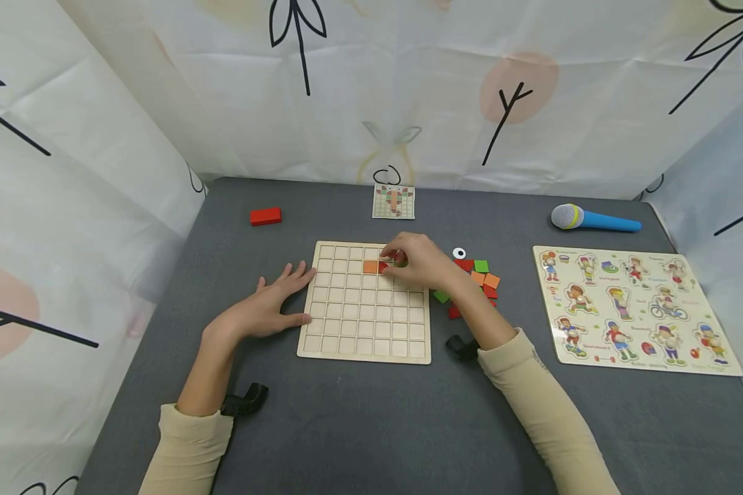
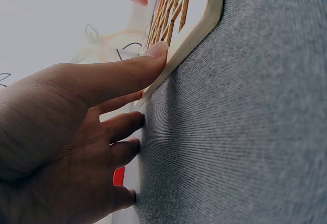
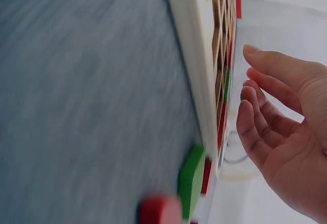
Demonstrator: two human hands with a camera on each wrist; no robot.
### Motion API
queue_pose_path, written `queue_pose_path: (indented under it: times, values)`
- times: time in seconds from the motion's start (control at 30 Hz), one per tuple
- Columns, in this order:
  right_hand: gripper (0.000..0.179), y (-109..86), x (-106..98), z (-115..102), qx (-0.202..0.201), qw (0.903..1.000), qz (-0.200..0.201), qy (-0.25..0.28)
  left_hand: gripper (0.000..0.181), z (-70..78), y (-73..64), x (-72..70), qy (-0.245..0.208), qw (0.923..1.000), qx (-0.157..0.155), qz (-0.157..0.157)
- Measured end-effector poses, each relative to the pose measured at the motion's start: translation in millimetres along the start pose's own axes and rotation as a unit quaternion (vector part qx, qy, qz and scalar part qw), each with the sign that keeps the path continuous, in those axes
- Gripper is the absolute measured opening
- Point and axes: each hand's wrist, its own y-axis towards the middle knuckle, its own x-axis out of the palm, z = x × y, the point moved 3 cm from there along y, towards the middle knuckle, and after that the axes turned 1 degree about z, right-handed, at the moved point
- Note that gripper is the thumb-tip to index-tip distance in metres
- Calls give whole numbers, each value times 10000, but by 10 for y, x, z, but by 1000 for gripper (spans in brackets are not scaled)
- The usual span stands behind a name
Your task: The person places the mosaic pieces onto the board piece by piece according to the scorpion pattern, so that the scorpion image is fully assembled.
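A wooden grid board (image 1: 347, 330) lies flat on the grey table. My left hand (image 1: 272, 302) is spread at its left side, the thumb (image 2: 153, 55) resting on the board's edge and the other fingers apart. Over the upper right part of the board is my right hand (image 1: 417, 261). Its fingers are loosely bent with nothing between them in the right wrist view. An orange tile (image 1: 370, 267) sits in a cell, and a red tile (image 1: 383, 267) beside it is partly covered by the right thumb. Red and green tiles (image 3: 227, 83) show along the board's far side, which the right hand hides from the head.
Loose red, green and orange tiles (image 1: 492, 280) lie right of the board, near a white ring (image 1: 459, 254). A pattern card (image 1: 393, 201) stands behind, with a red block (image 1: 265, 216) at back left. A toy microphone (image 1: 594, 218) and picture puzzle (image 1: 638, 309) are at right.
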Motion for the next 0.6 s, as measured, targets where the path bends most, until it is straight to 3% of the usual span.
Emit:
queue_pose_path:
  times: [0.23,0.6]
  values:
    - [27,-277,-224,201,223,9996,151,120,95,10,4,-5,17,10000,-37,-27]
    - [30,-701,-492,571,709,9969,238,-228,94,11,-1,-17,5,10000,-49,-45]
